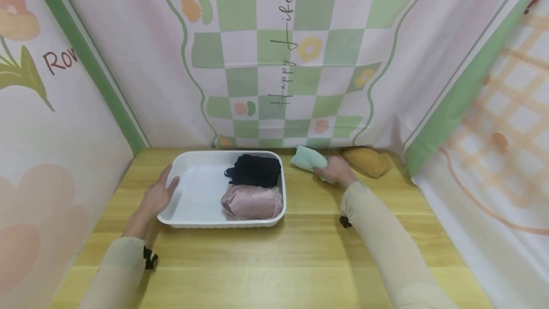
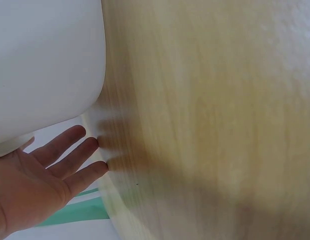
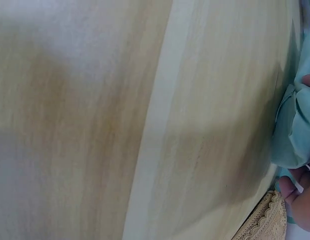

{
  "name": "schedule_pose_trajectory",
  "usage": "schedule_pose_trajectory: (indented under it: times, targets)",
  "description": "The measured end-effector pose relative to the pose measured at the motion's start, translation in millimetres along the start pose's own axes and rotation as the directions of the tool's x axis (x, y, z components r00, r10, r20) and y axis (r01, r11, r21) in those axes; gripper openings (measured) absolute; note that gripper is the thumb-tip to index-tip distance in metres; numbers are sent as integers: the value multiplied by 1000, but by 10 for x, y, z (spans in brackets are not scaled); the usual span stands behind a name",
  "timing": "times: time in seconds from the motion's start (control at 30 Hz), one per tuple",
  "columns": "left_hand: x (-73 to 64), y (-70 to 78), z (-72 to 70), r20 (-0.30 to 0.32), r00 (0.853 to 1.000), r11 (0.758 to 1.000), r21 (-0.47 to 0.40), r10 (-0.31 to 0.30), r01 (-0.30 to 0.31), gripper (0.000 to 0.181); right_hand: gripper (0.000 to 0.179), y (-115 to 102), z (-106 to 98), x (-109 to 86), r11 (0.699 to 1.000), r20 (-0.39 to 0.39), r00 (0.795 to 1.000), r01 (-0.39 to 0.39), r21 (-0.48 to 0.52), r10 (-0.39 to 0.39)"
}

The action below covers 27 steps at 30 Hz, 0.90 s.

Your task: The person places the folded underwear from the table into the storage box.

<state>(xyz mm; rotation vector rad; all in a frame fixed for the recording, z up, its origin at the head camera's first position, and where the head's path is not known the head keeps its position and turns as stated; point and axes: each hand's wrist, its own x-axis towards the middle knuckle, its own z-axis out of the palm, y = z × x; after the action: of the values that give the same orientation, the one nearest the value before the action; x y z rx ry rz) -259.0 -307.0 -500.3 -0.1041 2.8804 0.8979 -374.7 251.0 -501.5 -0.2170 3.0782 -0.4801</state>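
Note:
A white tray (image 1: pixel 195 194) stands on the table with its left rim held by my left hand (image 1: pixel 158 197). My thumb lies over the rim on the inside; in the left wrist view, several fingers (image 2: pixel 77 160) stretch out beside the tray's outer wall. Inside the tray's right half, a folded black strappy garment (image 1: pixel 255 170) lies behind a bundled pink satiny garment (image 1: pixel 253 202). To the right of the tray, my right hand (image 1: pixel 336 170) grips a rolled mint-green garment (image 1: pixel 309 158). The right wrist view shows that roll (image 3: pixel 295 125) partly, at its edge.
A mustard-yellow folded garment (image 1: pixel 366 161) with lace trim (image 3: pixel 267 220) lies just right of my right hand, near the back edge. The wooden table (image 1: pixel 257 266) meets a checkered curtain (image 1: pixel 283 61) behind and hanging cloths (image 1: pixel 484 166) at both sides.

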Motion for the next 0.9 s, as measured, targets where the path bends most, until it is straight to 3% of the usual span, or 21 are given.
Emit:
schedule_pose_trajectory:
  times: [0.6, 0.9]
  targets:
    - [6, 9, -9, -2, 1000, 1000, 6, 0, 0, 76, 34, -53, -43, -100, 985, -82, 995, 64, 158, -52]
    - [-8, 11, 0, 16, 1000, 1000, 0, -17, 17, 77, 34, -220, -156, -147, 978, -92, 992, 103, 182, -87]
